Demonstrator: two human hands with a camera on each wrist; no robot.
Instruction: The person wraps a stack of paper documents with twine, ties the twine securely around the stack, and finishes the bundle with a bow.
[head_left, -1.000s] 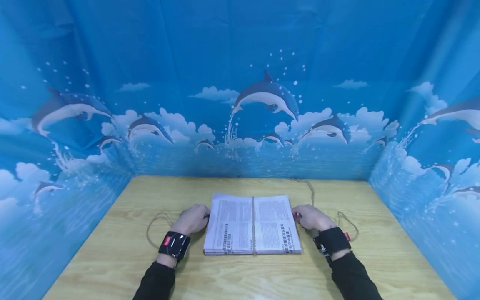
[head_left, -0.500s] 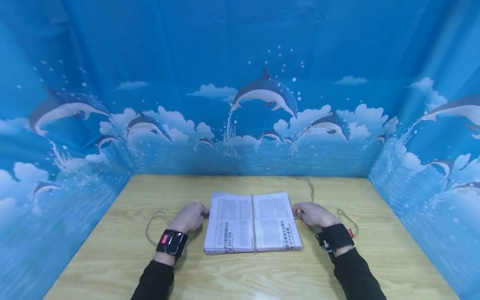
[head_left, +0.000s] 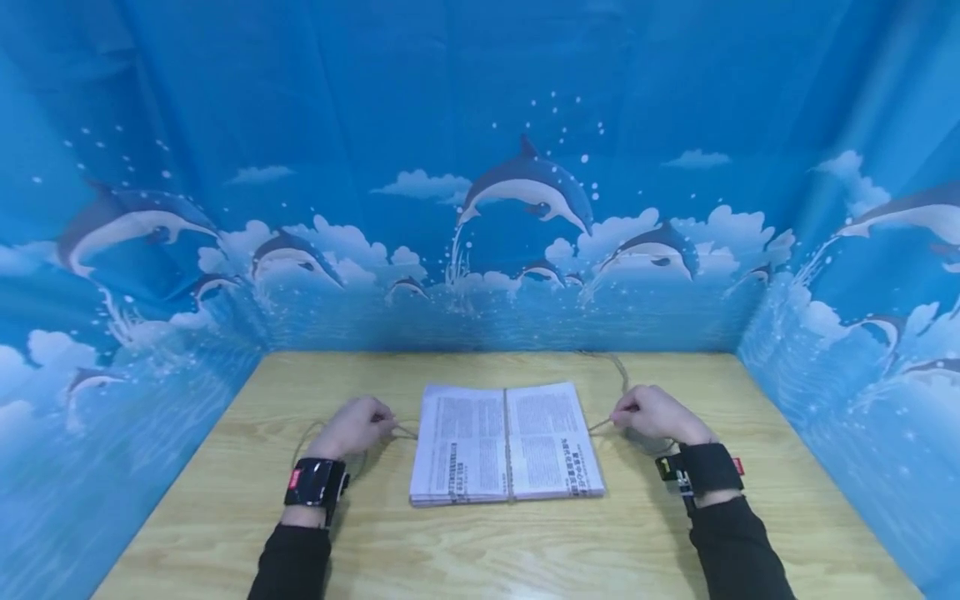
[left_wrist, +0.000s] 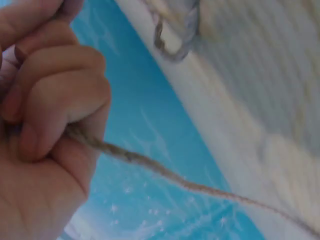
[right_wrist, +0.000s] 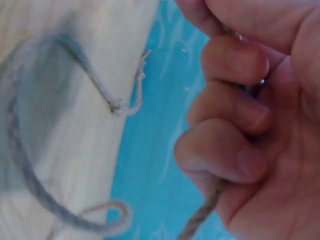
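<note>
- Since the twine (left_wrist: 165,172) runs from inside each hand toward the stack of printed sheets (head_left: 468,429), I judge the step in hand to be drawing cord outward on both sides.
- Stack: flat on the wooden surface (head_left: 480,550), lower centre of the head frame; a twine band (head_left: 508,454) crosses its middle from far edge to near edge.
- Left grip (head_left: 358,427): fingers curled round twine, left of the stack and apart from it.
- Right grip (head_left: 651,414): likewise holding twine, right of the stack, also apart. Loose tail (head_left: 621,368) lies beyond it, toward the back of the surface.
- Doing it well: I'd want equal, steady pull, both hands low and level, so the sheets neither slide nor skew. No jerking; rough cord could crease the paper edges. Best keep that tail from snagging.
- From my end I cannot tell whether the side strands pass beneath the sheets.
- Against half a second ago: both hands were at the stack's side edges; now they sit farther out, the right one also slightly higher in frame, with bare cord showing in each gap. Stack and band have hardly shifted.
</note>
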